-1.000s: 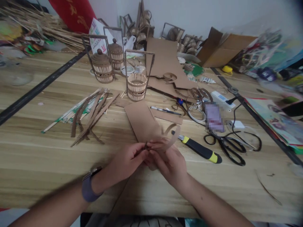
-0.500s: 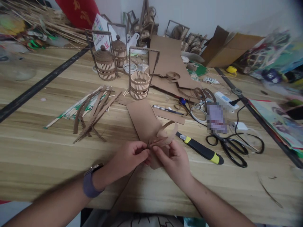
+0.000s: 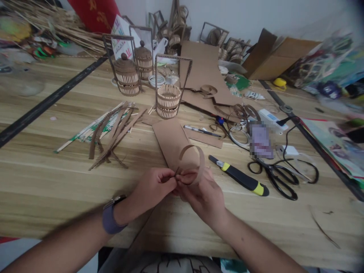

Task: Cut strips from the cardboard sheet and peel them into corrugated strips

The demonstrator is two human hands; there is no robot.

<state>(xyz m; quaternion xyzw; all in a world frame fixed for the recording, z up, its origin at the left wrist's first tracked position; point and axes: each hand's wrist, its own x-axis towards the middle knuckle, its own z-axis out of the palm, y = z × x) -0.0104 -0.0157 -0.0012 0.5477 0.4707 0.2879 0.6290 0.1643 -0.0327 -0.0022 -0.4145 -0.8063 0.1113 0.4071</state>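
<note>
Both hands meet low in the middle of the head view, over the table. My left hand (image 3: pixel 159 184) is closed, its thumb and forefinger pinching the end of a thin brown cardboard strip (image 3: pixel 200 163). My right hand (image 3: pixel 206 193) is closed on the same strip, which curls up in a loop above its fingers. The fingertips of the two hands nearly touch, and they hide part of the strip. Just beyond them lies a flat piece of brown cardboard (image 3: pixel 170 140). A yellow and black utility knife (image 3: pixel 241 178) rests to the right of my right hand.
Black-handled scissors (image 3: pixel 280 178) lie at the right, near cables. A small stick basket with a tall handle (image 3: pixel 168 100) stands behind the cardboard; two lidded ones (image 3: pixel 126 77) are to its left. Loose cardboard strips (image 3: pixel 113 136) lie at left. A pen (image 3: pixel 201 131) lies beyond the cardboard.
The strip's loop has turned and now arches up more openly toward the left. My right hand has rolled and its fingers have moved slightly left, closer to my left fingertips.
</note>
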